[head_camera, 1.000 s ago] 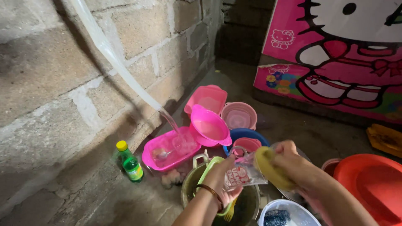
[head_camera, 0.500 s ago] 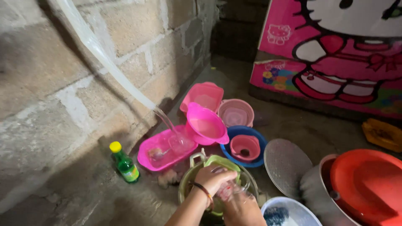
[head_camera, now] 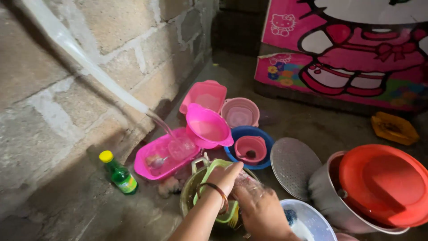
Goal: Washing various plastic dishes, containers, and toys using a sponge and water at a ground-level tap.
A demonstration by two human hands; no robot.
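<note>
1. Hands are meeting at the lower centre of the frame: the left hand (head_camera: 225, 176), with a bangle at the wrist, is gripping a clear glass (head_camera: 248, 184) over a green basin (head_camera: 215, 172).
2. The right hand (head_camera: 261, 214) is wrapping around the glass from below; whether it is also grasping something else, I cannot tell.
3. Water is pouring from a clear hose (head_camera: 80, 58), upper left, into a pink tray (head_camera: 154, 154).
4. A green bottle (head_camera: 118, 173) is standing at lower left.
5. An orange lid (head_camera: 385, 183) is covering a metal pot (head_camera: 327, 196) at lower right.
</note>
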